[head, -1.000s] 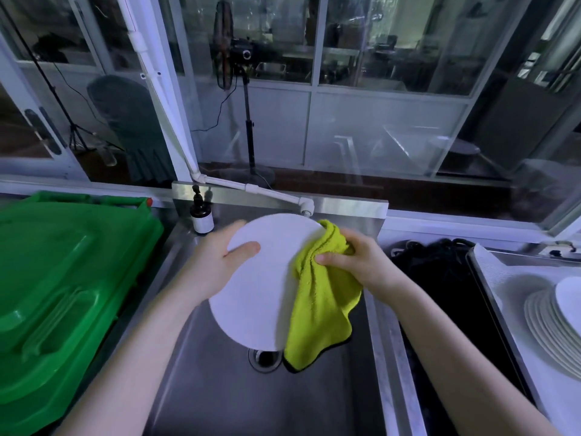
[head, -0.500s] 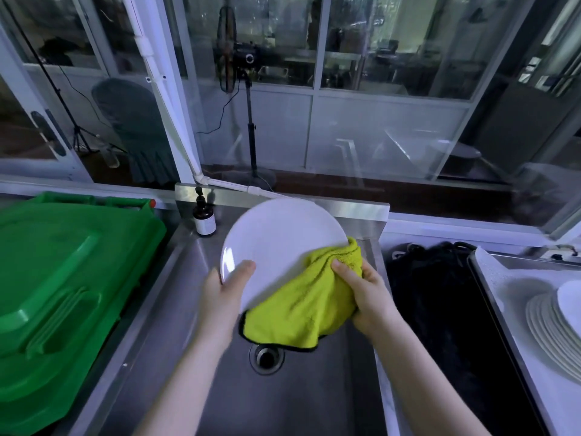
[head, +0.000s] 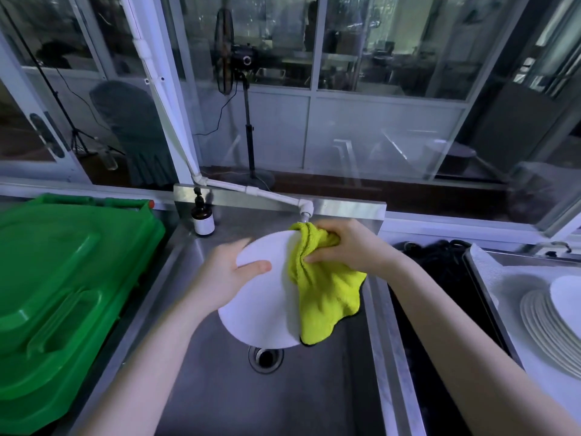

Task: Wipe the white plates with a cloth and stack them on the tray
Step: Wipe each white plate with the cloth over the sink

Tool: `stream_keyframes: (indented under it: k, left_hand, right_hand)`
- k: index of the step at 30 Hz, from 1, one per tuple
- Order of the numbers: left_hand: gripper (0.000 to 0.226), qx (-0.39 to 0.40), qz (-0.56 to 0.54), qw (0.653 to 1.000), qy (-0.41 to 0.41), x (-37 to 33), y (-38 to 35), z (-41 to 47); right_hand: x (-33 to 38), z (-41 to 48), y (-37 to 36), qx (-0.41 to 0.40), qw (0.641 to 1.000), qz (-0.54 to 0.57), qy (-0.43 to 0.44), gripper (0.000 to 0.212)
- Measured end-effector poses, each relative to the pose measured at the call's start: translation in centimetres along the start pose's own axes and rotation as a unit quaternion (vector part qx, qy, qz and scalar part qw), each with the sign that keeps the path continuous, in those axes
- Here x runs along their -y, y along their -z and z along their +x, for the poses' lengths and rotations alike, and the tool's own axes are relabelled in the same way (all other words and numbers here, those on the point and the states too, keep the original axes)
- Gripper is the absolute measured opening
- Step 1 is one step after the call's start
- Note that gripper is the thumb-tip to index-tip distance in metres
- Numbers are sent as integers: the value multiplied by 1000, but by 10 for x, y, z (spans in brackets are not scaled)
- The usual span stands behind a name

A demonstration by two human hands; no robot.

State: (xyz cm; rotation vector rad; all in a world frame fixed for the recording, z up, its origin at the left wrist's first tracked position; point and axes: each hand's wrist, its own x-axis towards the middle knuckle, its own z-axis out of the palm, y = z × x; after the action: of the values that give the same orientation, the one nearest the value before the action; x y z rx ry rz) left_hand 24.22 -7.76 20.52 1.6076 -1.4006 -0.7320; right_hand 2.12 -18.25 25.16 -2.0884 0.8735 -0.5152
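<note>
Over the sink [head: 283, 401] the cloth [head: 327, 291] has swung from the plate's [head: 261, 306] 6 o'clock edge to 3 o'clock, pinched by the right grip [head: 352, 247] while the left grip [head: 224, 276] clasps the 10 o'clock rim: wiping continues, stacking waits.

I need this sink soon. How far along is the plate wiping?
Done: a stack of plates already lies on the tray at the right. In hand: the left hand grips one plate over the sink while the right hand rubs it with the yellow cloth. Left: that plate is not yet on the stack; no other unwiped plates are in view.
</note>
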Motion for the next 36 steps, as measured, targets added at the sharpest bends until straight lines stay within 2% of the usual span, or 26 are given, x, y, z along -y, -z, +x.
stream_keyframes:
  k: [2,4,7,9,11,13,16,19,21,24,26,27,29,31,33,34,36]
  left_hand:
    - [12,-26,-39,999,-4,4,2,-3]
    - [13,-85,-134,987,32,8,3,-9]
    - [13,-164,-271,945,86,10,1,-13]
    - [11,-176,-280,937,111,13,-1,-13]
    - [12,-148,-230,955,112,15,3,-12]
    - [15,-83,-149,982,80,14,13,-9]
    - [17,19,-23,999,25,3,22,3]
    - [13,84,172,981,-40,-13,16,13]
    - [28,112,211,968,-71,-17,12,15]
    - [26,94,140,985,-42,-9,12,14]
    - [11,5,17,1000,14,5,13,4]
    - [12,-53,-60,996,47,13,12,-3]
    - [26,-147,-163,970,101,28,-3,-22]
    - [18,-192,-234,944,131,32,-27,-33]
    - [15,-228,-314,907,164,25,-43,-32]
    - [24,-239,-336,894,172,23,-44,-27]
    - [40,-248,-305,909,141,26,-37,-19]
  right_hand:
    - [-6,-4,-3,-18,998,56,0,34]
    - [-24,-17,-12,-73,979,188,-25,27]
    - [-47,-38,-47,-117,903,404,-92,36]
    - [-54,-44,-67,-116,870,461,-132,41]
    - [-52,-44,-66,-121,878,438,-147,39]
    - [-49,-39,-52,-121,913,367,-126,35]
    - [-30,-25,-28,-62,976,201,-61,28]
    - [-12,-7,-24,-6,1000,14,-7,27]
    - [-9,-2,-30,8,1000,-25,9,26]
    - [-19,-8,-35,-11,999,48,-5,27]
    - [-33,-18,-36,-48,985,159,-39,27]
    - [-41,-24,-39,-81,964,243,-66,30]
    - [-54,-34,-49,-153,895,399,-129,45]
    - [-61,-41,-65,-192,836,489,-160,43]
    - [-61,-43,-81,-201,811,525,-161,34]
    - [-59,-44,-85,-198,808,531,-161,33]
    - [-55,-43,-83,-180,819,519,-166,36]
